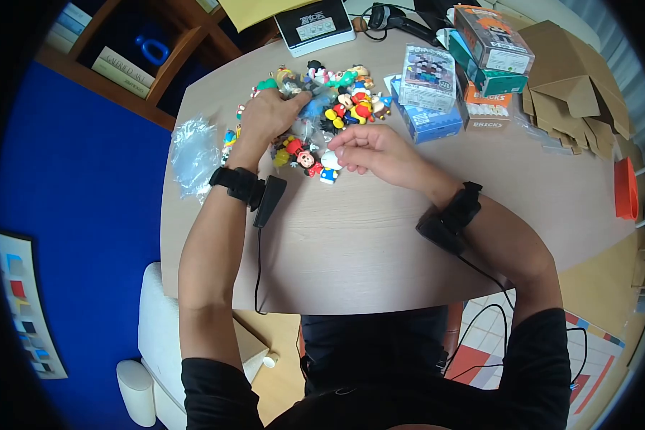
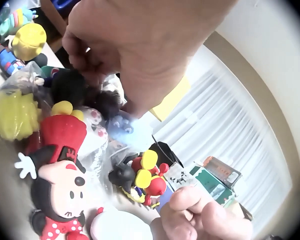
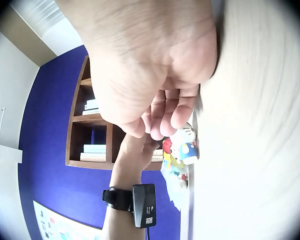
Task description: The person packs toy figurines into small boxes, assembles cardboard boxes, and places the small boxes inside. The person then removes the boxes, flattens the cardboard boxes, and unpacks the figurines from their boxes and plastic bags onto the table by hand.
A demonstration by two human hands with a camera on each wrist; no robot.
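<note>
My left hand [image 1: 271,118] reaches down into a pile of small toy figurines. Its fingers and thumb curl about a dark figurine [image 2: 109,104] in clear plastic, mostly hidden by the hand. Beside it are a blue figure [image 1: 315,107] and a yellow spiky piece [image 2: 14,115] in a clear bag. A Minnie Mouse figurine [image 1: 306,159] lies at the near side of the pile. My right hand [image 1: 380,154] hovers with loosely curled fingers, holding nothing. Its fingertips are close to a white-headed figurine in blue [image 1: 329,172]. Mickey Mouse figurines [image 1: 340,109] lie beyond.
Crumpled clear plastic [image 1: 195,158] lies left of the pile. Boxed toys [image 1: 428,77] are stacked at the back right, beside flattened cardboard [image 1: 573,86]. A black-and-white box [image 1: 315,29] stands at the back. An orange bin [image 1: 626,188] is at the right edge.
</note>
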